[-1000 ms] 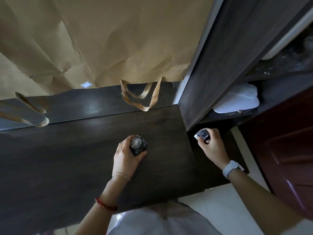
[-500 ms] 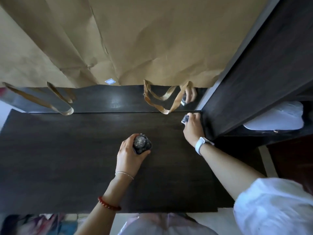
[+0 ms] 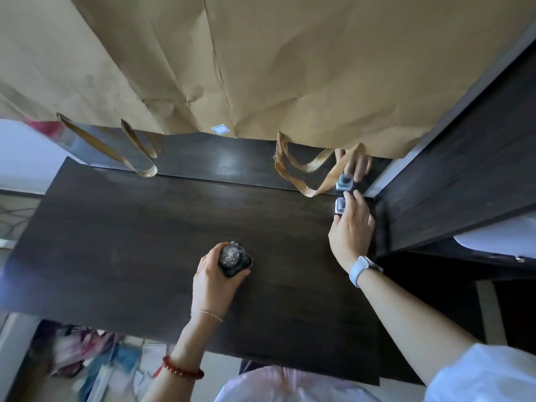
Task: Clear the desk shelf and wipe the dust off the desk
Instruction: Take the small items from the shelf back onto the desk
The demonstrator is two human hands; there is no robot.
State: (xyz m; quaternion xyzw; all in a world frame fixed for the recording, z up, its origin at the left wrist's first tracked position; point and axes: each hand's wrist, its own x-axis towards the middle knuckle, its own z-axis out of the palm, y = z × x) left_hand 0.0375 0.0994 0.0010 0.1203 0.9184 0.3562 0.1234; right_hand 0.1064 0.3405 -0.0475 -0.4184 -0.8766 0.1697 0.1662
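My left hand (image 3: 213,281) is closed around a small dark jar (image 3: 233,258) with a speckled top, which rests on the middle of the dark wooden desk (image 3: 130,250). My right hand (image 3: 352,227) reaches to the desk's far right corner and grips a small square grey-and-white object (image 3: 340,206) at the back edge. The glossy back panel (image 3: 226,161) mirrors that hand and the object. A white watch sits on my right wrist.
Brown paper (image 3: 290,68) hangs over the wall behind the desk, with woven tan handle loops (image 3: 307,169) (image 3: 139,158) dangling onto the back edge. A dark shelf side panel (image 3: 464,169) rises on the right, with a white item (image 3: 499,236) in it. Blurred clutter lies below left.
My right hand has carried the small square object from the lower shelf beside the desk up to the desk's far right corner. My left hand stays on the jar.
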